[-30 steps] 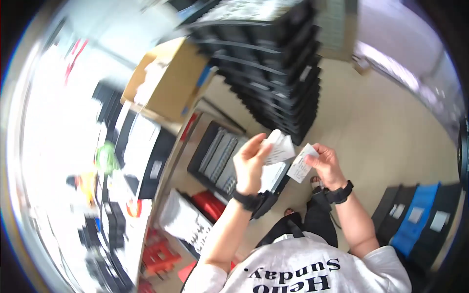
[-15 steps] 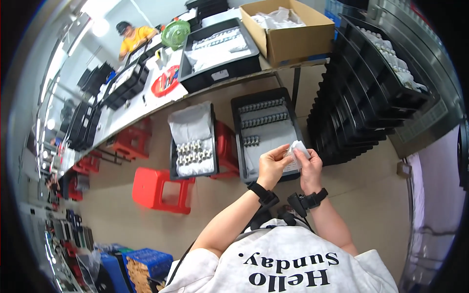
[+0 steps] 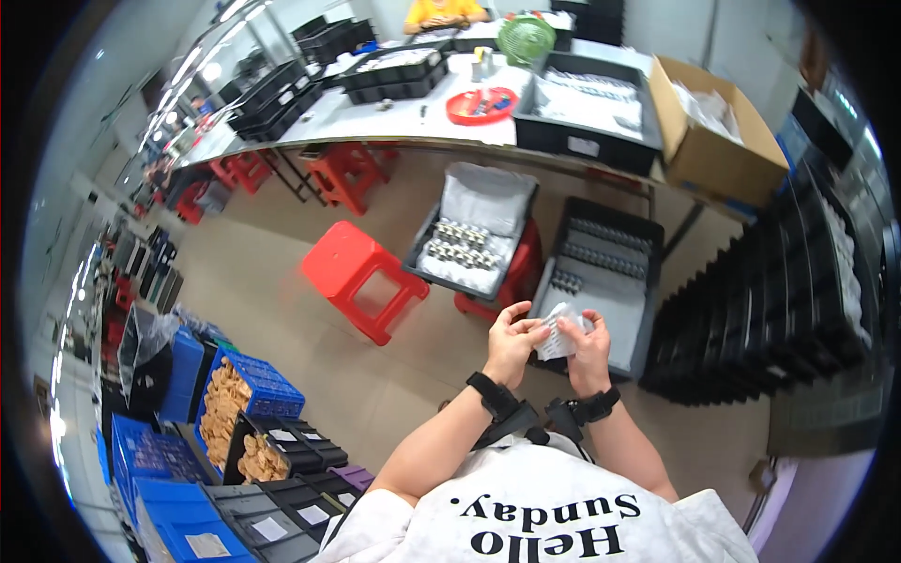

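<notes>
In front of my body, both hands are raised over the near end of a black tray (image 3: pixel 615 324). A crumpled white paper (image 3: pixel 556 340) with small dark marks lies between them. Thumb and fingers of my right hand (image 3: pixel 589 355) pinch its right side. My left hand (image 3: pixel 510 349) has its fingers curled in, with the tips at the paper's left edge. Whether something is wrapped inside cannot be made out. Rows of small metal parts (image 3: pixel 601 258) lie on white lining in that tray. Another black tray (image 3: pixel 441 278) with shiny metal parts (image 3: pixel 465 246) rests on a red stool.
A red stool (image 3: pixel 352 267) stands left of the trays. Tall stacked black trays (image 3: pixel 751 300) rise at the right. Across the far side runs a long table (image 3: pixel 394 127) with bins, a red dish (image 3: pixel 481 106) and a cardboard box (image 3: pixel 718 141). Blue crates (image 3: pixel 267 385) stand lower left.
The view has swung left, so the trays and table appear farther right and more crates show. My hands stay together at the white paper, which now looks more spread out.
</notes>
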`<action>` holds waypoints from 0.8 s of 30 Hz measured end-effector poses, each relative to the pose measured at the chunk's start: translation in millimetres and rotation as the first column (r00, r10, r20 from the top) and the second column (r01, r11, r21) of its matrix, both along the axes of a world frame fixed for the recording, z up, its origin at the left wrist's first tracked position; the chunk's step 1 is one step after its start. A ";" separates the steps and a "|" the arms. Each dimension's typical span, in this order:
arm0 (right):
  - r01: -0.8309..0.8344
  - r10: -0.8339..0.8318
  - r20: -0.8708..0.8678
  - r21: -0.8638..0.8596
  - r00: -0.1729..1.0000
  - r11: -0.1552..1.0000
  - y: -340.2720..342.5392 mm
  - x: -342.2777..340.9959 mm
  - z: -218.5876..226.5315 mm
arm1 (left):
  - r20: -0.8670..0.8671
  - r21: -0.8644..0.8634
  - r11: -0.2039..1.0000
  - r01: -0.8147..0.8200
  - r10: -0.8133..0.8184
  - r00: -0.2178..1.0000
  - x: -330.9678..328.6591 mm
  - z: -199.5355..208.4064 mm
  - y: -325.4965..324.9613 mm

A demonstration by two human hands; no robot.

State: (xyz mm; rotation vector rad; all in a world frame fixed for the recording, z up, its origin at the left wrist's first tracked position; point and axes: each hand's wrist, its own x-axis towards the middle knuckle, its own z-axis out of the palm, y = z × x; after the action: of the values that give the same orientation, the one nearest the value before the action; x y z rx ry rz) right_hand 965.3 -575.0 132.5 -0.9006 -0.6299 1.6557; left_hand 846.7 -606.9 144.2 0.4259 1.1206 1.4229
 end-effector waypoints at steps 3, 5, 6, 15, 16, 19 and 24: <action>-0.230 0.228 0.034 0.068 0.973 0.971 -1.8 -49.4 -1.5 | -0.166 0.107 0.986 -0.128 0.145 0.975 -56.7 -2.2 -14.6; -0.431 0.383 0.220 0.243 0.897 0.869 3.1 -90.8 -15.5 | -0.244 0.146 0.979 -0.139 0.172 0.954 -102.9 -6.4 -24.7; -0.491 0.425 0.316 0.168 0.848 0.855 -0.2 -110.2 -9.7 | -0.271 0.128 0.983 -0.131 0.162 0.949 -126.2 -6.6 -32.0; -0.476 0.451 0.160 0.200 0.878 0.856 12.5 -284.8 -22.8 | -0.406 0.216 0.929 -0.300 0.365 0.838 -280.2 -10.1 -47.1; -0.432 0.398 0.188 0.201 0.898 0.879 32.6 -293.8 -32.9 | -0.379 0.166 0.929 -0.332 0.371 0.848 -288.5 -3.0 -43.9; -0.217 0.097 0.360 0.308 0.928 0.926 118.2 -308.6 -45.7 | -0.402 0.116 0.922 -0.368 0.383 0.832 -324.1 -11.1 -39.5; 0.096 -0.591 0.646 0.632 0.483 0.769 285.4 -311.8 -40.6 | -0.428 -0.034 0.898 -0.438 0.383 0.819 -391.8 -60.1 -51.3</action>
State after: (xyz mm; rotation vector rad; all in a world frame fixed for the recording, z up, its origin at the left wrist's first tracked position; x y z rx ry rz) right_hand 653.5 -289.6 91.9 -1.2767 -1.3537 0.4927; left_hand 454.9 -658.2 84.2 0.4150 1.7245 1.6661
